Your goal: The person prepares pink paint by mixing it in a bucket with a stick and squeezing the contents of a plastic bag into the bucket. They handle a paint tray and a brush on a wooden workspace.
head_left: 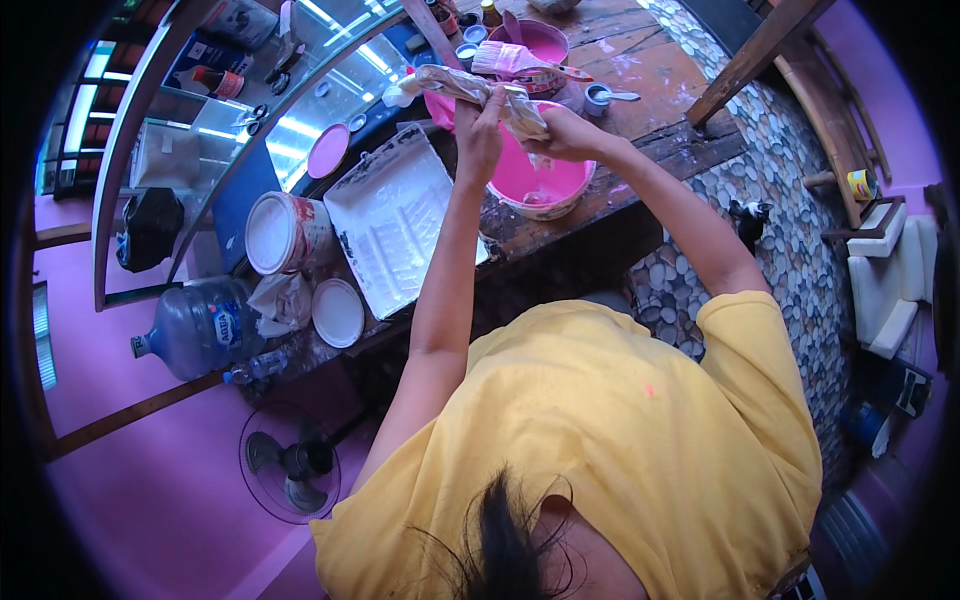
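Note:
Both my hands are closed on a long, crumpled, whitish wrapped bundle [455,84] that looks like a paint-smeared plastic bag; its contents are hidden. My left hand [482,128] grips its middle from below. My right hand [568,136] holds the right end, above the near bucket of pink paint [540,200]. Just left of this bucket lies a white roller tray [395,225] with a ribbed, paint-covered bed. Past the bundle, a wide paintbrush [512,62] with pink-stained bristles rests at a second pink paint bucket [550,40]. A small cup [598,96] with a light handle or brush across it sits to the right.
Left of the tray stand a lidded white tub [283,232], a round white lid [338,312] and a large blue water jug [205,328]. A glass cabinet [200,130] borders the wooden table [640,70]. A fan [290,460] stands lower left; a wooden post [755,60] rises at right.

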`<control>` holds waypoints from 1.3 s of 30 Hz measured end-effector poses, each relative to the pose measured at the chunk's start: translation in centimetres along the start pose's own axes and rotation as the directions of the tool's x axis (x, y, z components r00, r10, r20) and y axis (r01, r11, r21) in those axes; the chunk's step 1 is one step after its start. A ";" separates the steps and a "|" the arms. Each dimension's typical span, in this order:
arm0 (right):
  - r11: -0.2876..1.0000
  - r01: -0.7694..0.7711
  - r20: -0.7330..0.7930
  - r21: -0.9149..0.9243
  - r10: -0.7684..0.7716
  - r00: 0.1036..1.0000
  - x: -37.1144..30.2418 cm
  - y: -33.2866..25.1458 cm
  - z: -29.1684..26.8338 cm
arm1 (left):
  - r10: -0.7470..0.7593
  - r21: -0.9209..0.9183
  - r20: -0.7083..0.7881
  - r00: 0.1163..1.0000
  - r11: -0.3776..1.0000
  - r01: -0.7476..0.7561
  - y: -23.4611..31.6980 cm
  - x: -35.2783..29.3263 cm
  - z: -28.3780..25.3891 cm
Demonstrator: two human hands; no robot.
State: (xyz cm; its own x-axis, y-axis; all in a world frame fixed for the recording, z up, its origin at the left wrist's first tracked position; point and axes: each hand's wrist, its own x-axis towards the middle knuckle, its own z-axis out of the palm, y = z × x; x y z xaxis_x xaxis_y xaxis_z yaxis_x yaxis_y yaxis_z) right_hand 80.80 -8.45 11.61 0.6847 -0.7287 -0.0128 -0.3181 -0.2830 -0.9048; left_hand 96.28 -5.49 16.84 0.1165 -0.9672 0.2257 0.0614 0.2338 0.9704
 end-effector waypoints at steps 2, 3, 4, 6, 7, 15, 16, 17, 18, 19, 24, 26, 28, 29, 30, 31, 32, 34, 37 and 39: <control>0.992 0.040 -0.058 -0.121 -0.047 0.997 0.1 -0.3 0.1 | -0.016 0.040 0.071 0.997 0.999 0.013 0.2 0.2 -0.3; 0.994 0.035 -0.108 -0.103 -0.046 0.993 0.0 -0.7 0.2 | -0.016 0.041 0.070 0.997 0.999 0.013 0.0 0.3 -0.2; 0.996 0.031 -0.157 -0.085 -0.044 0.987 0.0 -0.9 0.2 | -0.015 -0.005 0.065 0.998 1.000 0.015 -0.2 0.4 -0.1; 0.999 0.013 -0.139 -0.053 -0.020 0.990 0.1 -0.8 0.3 | -0.009 -0.050 0.060 0.998 0.999 0.012 -0.6 0.8 -0.4; 1.000 -0.009 -0.120 -0.021 0.007 0.993 0.2 -0.6 0.4 | 0.013 -0.005 0.090 0.996 1.000 -0.013 -1.0 0.9 -0.7; 0.958 0.185 -0.056 -0.222 -0.202 0.978 0.2 -0.3 -0.8 | 0.000 0.015 0.121 0.993 1.000 -0.002 -0.2 0.8 -0.7; 0.978 0.082 -0.033 -0.193 -0.090 0.995 0.1 -1.0 -0.8 | 0.006 0.029 0.111 0.994 1.000 -0.009 -0.1 0.6 -0.8; 0.977 0.084 -0.032 -0.194 -0.091 0.995 0.1 -1.4 -0.7 | 0.014 0.042 0.102 0.995 0.999 -0.018 -0.1 0.6 -0.7; 0.988 0.009 -0.029 -0.153 -0.014 0.999 0.0 -1.7 -0.7 | 0.015 0.041 0.100 0.995 0.999 -0.019 -0.3 0.6 -0.8; 0.992 -0.065 -0.023 -0.111 0.063 0.998 0.0 -1.8 -0.6 | 0.019 0.042 0.106 0.994 0.999 -0.024 -0.6 0.5 -0.8; 0.939 0.140 -0.220 -0.313 -0.215 0.951 0.8 2.0 0.5 | 0.027 0.081 0.140 0.990 0.996 -0.039 -1.1 0.5 -0.6; 0.883 0.218 -0.258 -0.416 -0.345 0.903 0.9 2.2 0.6 | 0.039 0.059 0.099 0.994 0.997 -0.045 -0.8 0.4 -0.6; 0.997 -0.075 -0.027 -0.014 0.075 0.997 0.3 -1.2 0.0 | 0.060 0.046 0.073 0.995 0.997 -0.064 -0.5 0.5 -0.8; 0.997 -0.077 -0.029 -0.013 0.077 0.997 0.2 -1.4 -0.3 | 0.082 0.028 0.058 0.995 0.996 -0.083 -0.4 0.6 -0.6; 0.998 -0.066 0.028 0.010 0.066 0.997 0.1 -1.3 -0.7 | 0.080 0.028 0.059 0.995 0.996 -0.082 -0.3 0.6 -0.6; 0.998 -0.057 0.084 0.034 0.054 0.995 0.2 -1.2 -1.0 | 0.085 0.029 0.072 0.994 0.996 -0.087 -0.3 0.7 -0.6; 0.998 -0.056 0.084 0.033 0.053 0.995 0.4 -1.0 -1.1 | 0.092 0.031 0.082 0.992 0.995 -0.095 -0.2 0.9 -0.7; 0.997 -0.049 0.015 -0.062 0.050 0.999 0.8 -0.5 -1.0 | 0.103 0.085 0.095 0.990 0.990 -0.111 -0.5 1.0 -0.7; 0.984 0.032 -0.079 -0.175 -0.046 0.996 0.9 0.1 -0.6 | 0.097 0.117 0.121 0.988 0.987 -0.112 -0.9 1.2 -0.7; 0.987 0.028 -0.067 -0.158 -0.039 0.997 0.9 0.1 -0.6 | 0.081 0.102 0.132 0.988 0.990 -0.095 -1.1 1.4 -0.8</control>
State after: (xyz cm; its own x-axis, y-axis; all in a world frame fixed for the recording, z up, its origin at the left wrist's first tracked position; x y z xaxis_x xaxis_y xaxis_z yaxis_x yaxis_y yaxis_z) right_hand 81.04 -9.52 11.77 0.6512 -0.7572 0.0509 -0.3985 -0.3982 -0.8262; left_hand 97.21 -7.04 15.98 -0.0111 -0.9497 0.3130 -0.0509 0.3131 0.9483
